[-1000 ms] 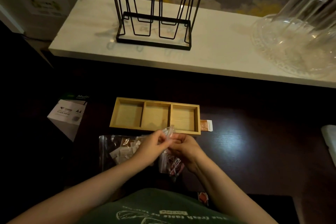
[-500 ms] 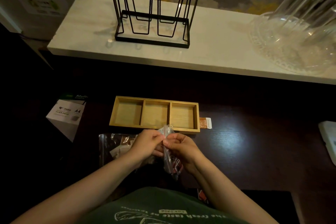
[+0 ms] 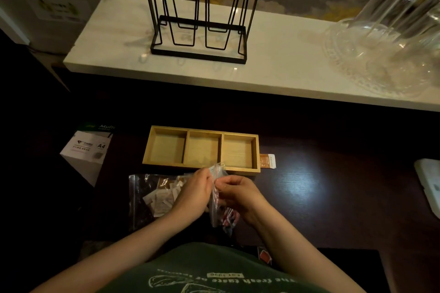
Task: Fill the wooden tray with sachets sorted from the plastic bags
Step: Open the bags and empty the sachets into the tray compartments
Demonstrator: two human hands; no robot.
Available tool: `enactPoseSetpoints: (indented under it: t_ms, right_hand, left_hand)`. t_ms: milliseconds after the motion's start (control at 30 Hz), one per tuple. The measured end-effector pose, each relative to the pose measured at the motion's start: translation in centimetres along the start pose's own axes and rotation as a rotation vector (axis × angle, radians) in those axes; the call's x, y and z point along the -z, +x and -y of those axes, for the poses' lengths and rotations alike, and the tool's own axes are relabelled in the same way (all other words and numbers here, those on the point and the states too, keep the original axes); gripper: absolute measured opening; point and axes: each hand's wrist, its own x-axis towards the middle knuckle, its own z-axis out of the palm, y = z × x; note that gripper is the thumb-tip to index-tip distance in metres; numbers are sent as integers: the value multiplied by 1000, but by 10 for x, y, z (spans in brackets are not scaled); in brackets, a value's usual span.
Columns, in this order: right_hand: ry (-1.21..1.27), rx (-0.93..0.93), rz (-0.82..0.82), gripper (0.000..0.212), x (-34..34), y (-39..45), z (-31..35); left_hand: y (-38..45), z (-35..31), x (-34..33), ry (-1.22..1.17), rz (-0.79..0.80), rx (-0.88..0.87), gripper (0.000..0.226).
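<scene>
1. The wooden tray (image 3: 201, 150) lies on the dark worktop (image 3: 321, 197) just beyond the hands; its 3 compartments hold nothing.
2. 1 orange-and-white sachet (image 3: 267, 161) lies on the worktop, touching the tray's right end.
3. A clear plastic bag (image 3: 152, 197) lies flat at the near left of the tray, with pale sachets inside.
4. A second, smaller bag (image 3: 220, 211) hangs between the hands, red-marked sachets gathered at its bottom.
5. The left hand (image 3: 194, 194) and the right hand (image 3: 238, 194) both pinch this bag's top edge, fingers closed narrowly on the plastic.
6. Compared with 0.5 s ago, the hands and bag sit in nearly the same place, the bag's top drawn slightly taller toward the tray.
7. The left hand covers the right part of the flat bag; whether the held bag's seal is open cannot be told. A red sachet (image 3: 264, 256) near the person's green shirt (image 3: 202, 271) is partly hidden.
</scene>
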Motion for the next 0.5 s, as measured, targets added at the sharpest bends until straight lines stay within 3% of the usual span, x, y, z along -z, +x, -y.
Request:
enactPoseSetpoints:
  t_ms: [100,200,400,500]
  right_hand:
    - [-163,112,-78,10,-5,0,0]
    - [-441,281,-182,11,-12,5,-6]
    - [-276,218,-187,6,-5,5,-5]
    - [-348,336,-246,7,-1,5,-1]
  left_hand:
    - [-2,-2,0,-131,19,41,23]
    - [-3,-4,-3,-16,-4,17,23]
    - [0,2,-3,15,-86,-3,32]
    - [-1,4,-5,-88,-10,26,30]
